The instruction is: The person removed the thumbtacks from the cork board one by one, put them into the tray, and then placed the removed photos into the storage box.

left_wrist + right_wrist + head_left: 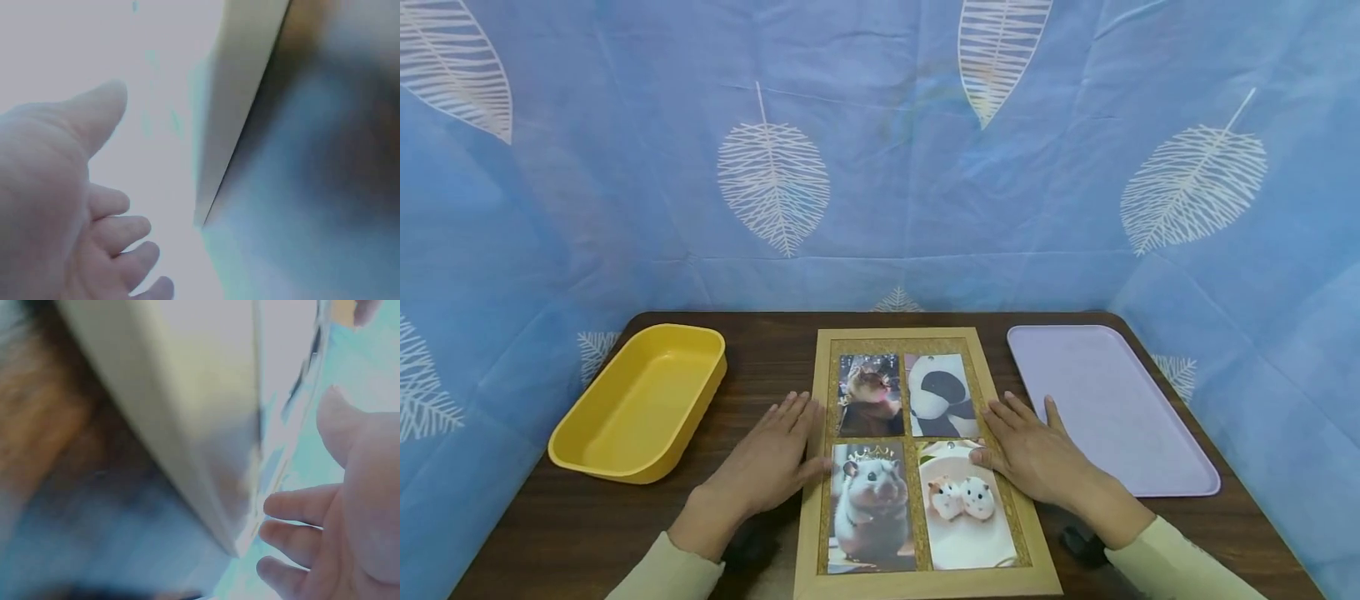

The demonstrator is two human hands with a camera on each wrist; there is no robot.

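Head camera footage looks down on a dark wooden surface [760, 350] where a pale wooden picture frame [814, 467] lies flat in the middle, holding four animal photos [871, 504] against a cork backing. The left hand [771, 462] rests palm down along the frame's left edge, its fingers [790, 412] straight and slightly spread, the thumb touching the frame's border. The right hand [1033, 454] lies flat on the frame's right edge in the same way, fingers extended and gripping nothing, the thumb reaching onto the lower right photo. A yellow tub [640, 404] sits on the surface well to the left of the frame, and a lilac tray [1112, 408] lies just beside the frame on the right. Both wrist views are badly blurred; each seems to show an open palm with loosely parted fingers beside the pale frame edge. A blue cloth with white leaf prints [880, 150] hangs behind.
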